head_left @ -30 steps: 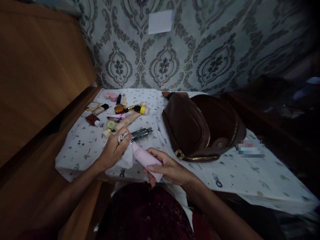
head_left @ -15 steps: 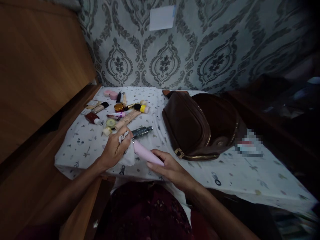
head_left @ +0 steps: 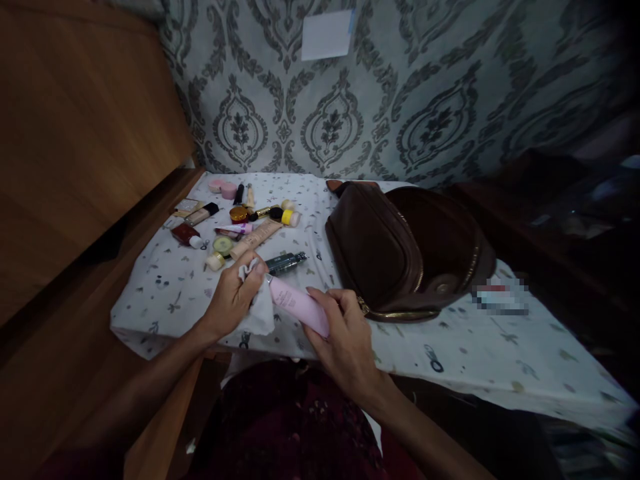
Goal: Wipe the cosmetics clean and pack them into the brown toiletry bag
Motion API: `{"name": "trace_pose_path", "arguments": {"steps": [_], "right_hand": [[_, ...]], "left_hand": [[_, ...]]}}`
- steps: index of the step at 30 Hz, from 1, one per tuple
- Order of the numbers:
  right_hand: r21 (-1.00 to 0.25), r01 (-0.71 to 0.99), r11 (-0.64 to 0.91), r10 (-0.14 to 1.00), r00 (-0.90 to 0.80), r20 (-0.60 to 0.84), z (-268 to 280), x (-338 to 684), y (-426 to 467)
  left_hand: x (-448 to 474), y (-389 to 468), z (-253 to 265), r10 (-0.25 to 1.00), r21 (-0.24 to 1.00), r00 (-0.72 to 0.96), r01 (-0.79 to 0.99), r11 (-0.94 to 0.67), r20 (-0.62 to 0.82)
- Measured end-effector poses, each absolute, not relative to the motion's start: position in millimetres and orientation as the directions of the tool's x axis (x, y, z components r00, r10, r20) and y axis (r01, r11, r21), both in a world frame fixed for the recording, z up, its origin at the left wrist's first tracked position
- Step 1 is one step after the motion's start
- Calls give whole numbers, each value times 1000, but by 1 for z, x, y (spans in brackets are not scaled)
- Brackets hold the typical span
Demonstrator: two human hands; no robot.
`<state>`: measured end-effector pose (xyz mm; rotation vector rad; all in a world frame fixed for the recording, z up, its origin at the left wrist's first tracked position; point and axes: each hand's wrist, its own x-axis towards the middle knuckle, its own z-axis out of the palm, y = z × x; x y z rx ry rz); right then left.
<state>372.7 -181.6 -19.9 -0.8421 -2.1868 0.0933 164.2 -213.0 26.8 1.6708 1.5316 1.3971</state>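
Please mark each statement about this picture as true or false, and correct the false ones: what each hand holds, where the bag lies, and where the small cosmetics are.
1. The right hand holds a pink tube. True.
2. The left hand holds a black brush. False: it grips a white cloth at the tube's cap end.
3. The brown bag lies on the patterned sheet, to the right of the hands. True.
4. The small cosmetics are inside the bag. False: they lie scattered on the sheet, left of the bag.
5. A white paper is on the wallpapered wall. True.
6. The pink tube lies alone on the sheet. False: the fingers of the right hand grip it.
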Motion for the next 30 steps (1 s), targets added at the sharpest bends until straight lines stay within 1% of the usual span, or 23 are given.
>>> {"name": "trace_pose_path", "arguments": {"steps": [2, 4, 6, 7, 9, 10, 11, 12, 14, 15, 16, 17, 18, 19, 21, 23, 25, 27, 28, 29, 30], "right_hand": [[-356, 520, 776, 608, -466, 643, -19, 373, -182], [-443, 472, 762, 640, -451, 622, -17, 374, -182], [-588, 398, 704, 709, -439, 552, -12, 375, -182], [-677, 353, 646, 754, -436, 492, -9, 375, -182], [-855, 245, 458, 833, -454, 316, -3, 375, -181], [-928, 182, 325, 851, -484, 203, 0, 375, -180], [-978, 122, 168, 843, -532, 78, 1, 375, -180], [-997, 74, 0, 807, -589, -44, 2, 374, -179], [-951, 43, -306, 689, -679, -253, 2, 372, -177], [-912, 48, -408, 639, -698, -323, 1, 372, -177], [-887, 54, -459, 620, -696, -363, 0, 371, -177], [-889, 58, -453, 636, -679, -368, -1, 371, -177], [-916, 60, -397, 678, -653, -336, -2, 371, -177], [-952, 68, -298, 733, -623, -274, -2, 371, -178], [-991, 129, -32, 816, -569, -100, -3, 372, -180], [-954, 230, 192, 839, -542, 38, -3, 372, -183], [-900, 302, 313, 840, -530, 113, -4, 371, -184], [-889, 301, 345, 834, -533, 143, -5, 371, -185], [-907, 274, 321, 828, -546, 128, -6, 371, -185], [-935, 237, 263, 815, -573, 84, -7, 372, -185], [-967, 193, 169, 790, -613, 16, -7, 373, -185]], "left_hand": [[164, -214, 27, 925, 863, -150, 436, -255, 349], [163, -214, 29, 926, 864, -152, 437, -250, 345], [161, -214, 31, 925, 858, -146, 447, -254, 350], [161, -214, 32, 923, 850, -142, 459, -259, 358], [159, -214, 35, 918, 828, -130, 493, -267, 374], [159, -214, 35, 918, 818, -122, 508, -270, 378], [158, -214, 36, 918, 811, -113, 518, -271, 379], [158, -215, 37, 920, 808, -106, 523, -272, 378], [158, -216, 37, 921, 807, -99, 524, -273, 376], [158, -217, 38, 923, 809, -99, 522, -270, 372], [158, -217, 38, 926, 813, -101, 518, -264, 364], [157, -217, 38, 929, 818, -104, 516, -255, 356], [157, -217, 38, 931, 820, -107, 515, -249, 350], [157, -217, 39, 930, 819, -112, 518, -246, 350], [157, -216, 39, 923, 810, -121, 531, -250, 365], [157, -215, 39, 915, 800, -127, 541, -259, 382], [158, -214, 38, 915, 799, -127, 543, -259, 383], [158, -214, 39, 918, 792, -115, 553, -258, 379], [159, -214, 39, 920, 786, -104, 562, -259, 377], [158, -214, 39, 922, 780, -91, 569, -262, 376], [158, -213, 39, 923, 775, -77, 572, -269, 377]]}}
